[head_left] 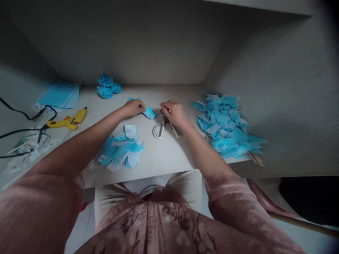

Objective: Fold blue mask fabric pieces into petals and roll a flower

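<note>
My left hand (pixel 135 107) is closed at the middle of the table, its fingertips at the edge of a small blue piece (pixel 149 113) that looks crumpled and partly shiny. Another bit of blue material (pixel 133 99) shows just behind that hand. To the right, my right hand (pixel 173 111) has its fingers pinched together above the scissors (pixel 159 130); whatever is between them is too small to make out. The scissors' white handles point toward me, and their blades are partly hidden under the right hand.
Blue and white cut pieces lie in a near-left pile (pixel 122 150) and a larger right pile (pixel 225 123), by thin sticks (pixel 256 159). Blue rosettes (pixel 105 86) sit back left. Farther left are a yellow glue gun (pixel 69 121), black cables and blue masks (pixel 59 94). Walls enclose the table.
</note>
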`<state>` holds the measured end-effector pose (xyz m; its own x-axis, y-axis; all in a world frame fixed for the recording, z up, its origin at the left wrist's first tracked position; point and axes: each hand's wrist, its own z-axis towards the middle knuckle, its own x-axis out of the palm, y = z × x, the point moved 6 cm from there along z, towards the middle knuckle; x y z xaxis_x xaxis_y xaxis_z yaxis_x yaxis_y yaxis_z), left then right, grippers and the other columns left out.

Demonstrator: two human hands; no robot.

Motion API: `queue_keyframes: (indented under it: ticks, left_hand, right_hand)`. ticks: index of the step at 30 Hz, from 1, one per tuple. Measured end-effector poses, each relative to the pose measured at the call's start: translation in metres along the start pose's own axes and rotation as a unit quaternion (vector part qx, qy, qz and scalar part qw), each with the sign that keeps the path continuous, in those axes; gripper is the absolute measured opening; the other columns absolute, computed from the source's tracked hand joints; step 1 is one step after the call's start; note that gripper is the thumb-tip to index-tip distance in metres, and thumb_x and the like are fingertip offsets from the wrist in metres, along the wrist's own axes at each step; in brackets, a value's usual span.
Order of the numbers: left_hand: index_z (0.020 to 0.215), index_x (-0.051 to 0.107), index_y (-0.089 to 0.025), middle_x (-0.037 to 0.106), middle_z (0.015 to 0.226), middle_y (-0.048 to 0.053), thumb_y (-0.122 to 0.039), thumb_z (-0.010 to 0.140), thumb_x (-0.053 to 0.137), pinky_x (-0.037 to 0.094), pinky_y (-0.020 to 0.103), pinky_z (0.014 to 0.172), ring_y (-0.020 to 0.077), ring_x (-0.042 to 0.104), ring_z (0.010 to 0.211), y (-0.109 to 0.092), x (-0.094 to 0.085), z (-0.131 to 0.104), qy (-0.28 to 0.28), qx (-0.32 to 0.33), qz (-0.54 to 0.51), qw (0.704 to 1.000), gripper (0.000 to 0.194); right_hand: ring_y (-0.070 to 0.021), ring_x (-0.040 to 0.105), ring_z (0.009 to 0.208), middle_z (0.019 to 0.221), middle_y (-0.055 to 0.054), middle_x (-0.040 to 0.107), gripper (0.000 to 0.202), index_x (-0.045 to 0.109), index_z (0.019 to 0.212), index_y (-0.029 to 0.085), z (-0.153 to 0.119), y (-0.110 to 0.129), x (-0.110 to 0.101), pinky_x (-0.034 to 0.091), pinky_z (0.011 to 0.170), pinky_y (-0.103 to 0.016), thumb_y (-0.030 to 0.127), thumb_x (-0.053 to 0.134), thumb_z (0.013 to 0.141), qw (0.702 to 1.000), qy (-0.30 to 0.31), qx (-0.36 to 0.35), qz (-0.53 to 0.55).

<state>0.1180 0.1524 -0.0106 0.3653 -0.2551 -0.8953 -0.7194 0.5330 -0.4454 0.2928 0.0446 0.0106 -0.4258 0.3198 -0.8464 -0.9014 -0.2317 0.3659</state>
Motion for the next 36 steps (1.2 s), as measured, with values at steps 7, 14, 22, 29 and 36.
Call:
queue_keyframes:
  ticks: [7, 14, 22, 29, 36]
  left_hand:
    - [0.082, 0.074, -0.017, 0.072, 0.077, 0.004, -0.039, 0.078, 0.066, 0.039, 0.026, 0.067, 0.0166, 0.06, 0.072, -0.038, -0.033, -0.038, -0.027, 0.07, -0.144, 0.987, 0.024]
    - [0.091, 0.072, -0.014, 0.074, 0.081, 0.007, -0.05, 0.091, 0.061, 0.05, 0.027, 0.072, 0.0167, 0.067, 0.074, -0.051, -0.037, -0.068, -0.075, 0.03, -0.313, 0.946, 0.038]
    - [0.075, 0.067, -0.016, 0.069, 0.075, 0.004, -0.053, 0.078, 0.073, 0.044, 0.024, 0.062, 0.0122, 0.057, 0.064, -0.062, -0.013, -0.093, 0.012, -0.006, -0.364, 0.931, 0.038]
    - [0.064, 0.063, -0.017, 0.065, 0.065, 0.003, -0.04, 0.071, 0.073, 0.044, 0.025, 0.062, 0.0118, 0.056, 0.06, -0.061, -0.016, -0.087, -0.027, -0.018, -0.375, 0.927, 0.026]
    - [0.062, 0.063, -0.017, 0.066, 0.063, 0.002, -0.037, 0.072, 0.07, 0.045, 0.026, 0.064, 0.012, 0.055, 0.06, -0.064, -0.019, -0.089, -0.034, -0.003, -0.342, 0.939, 0.023]
  right_hand:
    - [-0.0187, 0.066, 0.123, 0.135, -0.008, 0.072, 0.042, 0.069, 0.136, 0.021, 0.001, 0.008, 0.01, 0.052, 0.103, -0.032, 0.039, 0.053, 0.101, 0.957, 0.009, 0.022, 0.29]
    - [-0.0163, 0.066, 0.087, 0.098, -0.005, 0.074, 0.05, 0.069, 0.134, 0.021, 0.0, 0.013, 0.022, 0.055, 0.08, -0.029, 0.048, 0.065, 0.093, 0.909, 0.001, 0.021, 0.417]
    - [-0.0152, 0.062, 0.085, 0.096, -0.003, 0.071, 0.046, 0.072, 0.13, 0.024, -0.003, 0.018, 0.013, 0.052, 0.078, -0.027, 0.046, 0.067, 0.09, 0.914, -0.058, 0.037, 0.399]
    - [-0.0153, 0.06, 0.081, 0.093, -0.002, 0.068, 0.053, 0.07, 0.131, 0.024, -0.003, 0.017, 0.015, 0.052, 0.075, -0.028, 0.055, 0.065, 0.089, 0.899, -0.047, 0.042, 0.434]
    - [-0.0165, 0.063, 0.086, 0.101, -0.004, 0.07, 0.061, 0.059, 0.144, 0.028, -0.005, 0.023, 0.016, 0.054, 0.077, -0.029, 0.064, 0.053, 0.096, 0.897, -0.004, 0.047, 0.439]
